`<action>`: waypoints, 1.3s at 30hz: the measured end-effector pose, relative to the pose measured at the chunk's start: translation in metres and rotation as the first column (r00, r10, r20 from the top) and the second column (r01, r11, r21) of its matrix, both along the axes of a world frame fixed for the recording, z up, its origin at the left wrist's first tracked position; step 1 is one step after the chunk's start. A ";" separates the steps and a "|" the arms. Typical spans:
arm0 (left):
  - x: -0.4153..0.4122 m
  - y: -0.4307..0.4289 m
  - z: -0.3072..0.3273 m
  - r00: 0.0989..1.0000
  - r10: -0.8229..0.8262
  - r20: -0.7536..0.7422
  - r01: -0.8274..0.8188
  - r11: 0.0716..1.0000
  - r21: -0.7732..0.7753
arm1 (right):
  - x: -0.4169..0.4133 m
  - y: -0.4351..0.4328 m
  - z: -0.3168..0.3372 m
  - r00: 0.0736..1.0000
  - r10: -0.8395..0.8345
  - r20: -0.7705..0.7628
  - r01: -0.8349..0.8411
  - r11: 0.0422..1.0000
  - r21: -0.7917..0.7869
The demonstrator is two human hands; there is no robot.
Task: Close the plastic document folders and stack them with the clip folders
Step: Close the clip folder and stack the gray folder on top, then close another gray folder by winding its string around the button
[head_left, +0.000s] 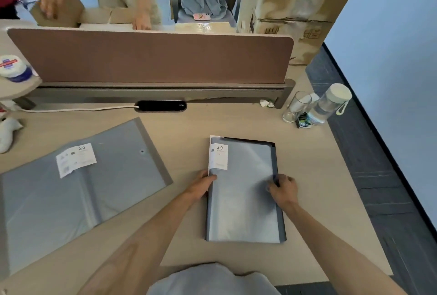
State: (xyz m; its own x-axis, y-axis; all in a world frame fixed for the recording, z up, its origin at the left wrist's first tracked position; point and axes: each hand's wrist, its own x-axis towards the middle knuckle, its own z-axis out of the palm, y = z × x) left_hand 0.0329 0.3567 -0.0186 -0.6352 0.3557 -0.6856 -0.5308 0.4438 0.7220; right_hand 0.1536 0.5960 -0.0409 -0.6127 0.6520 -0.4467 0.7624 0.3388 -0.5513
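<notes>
Two grey folders, closed one (243, 190) held, other (78, 190) open

**Grey folders on a pale wood desk**

The closed folder (243, 190) is translucent blue-grey with a darker grey spine and a white label printed "20" in black. The open folder (82, 188) shares that grey. The desk (319, 188) is light wood-grain, the divider panel (151, 55) muted brown. A dark, possibly black, edge shows beneath the closed folder.

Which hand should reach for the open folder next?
Probably the left hand: the open folder lies spread on its side of the desk. The right hand would have to cross the closed folder.
</notes>
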 end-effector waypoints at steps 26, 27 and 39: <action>-0.052 -0.323 -0.027 0.886 0.107 -0.452 -0.296 0.879 -0.373 | -0.175 -0.300 -0.029 0.933 0.336 -0.131 -0.332 0.942 0.053; -0.054 -0.332 -0.030 0.896 0.079 -0.438 -0.267 0.882 -0.388 | -0.178 -0.305 -0.027 0.940 0.313 -0.137 -0.308 0.950 0.056; -0.063 -0.391 -0.039 0.830 -0.456 -0.322 0.165 0.752 -0.639 | -0.189 -0.330 -0.019 0.980 0.197 -0.004 -0.194 0.965 -0.174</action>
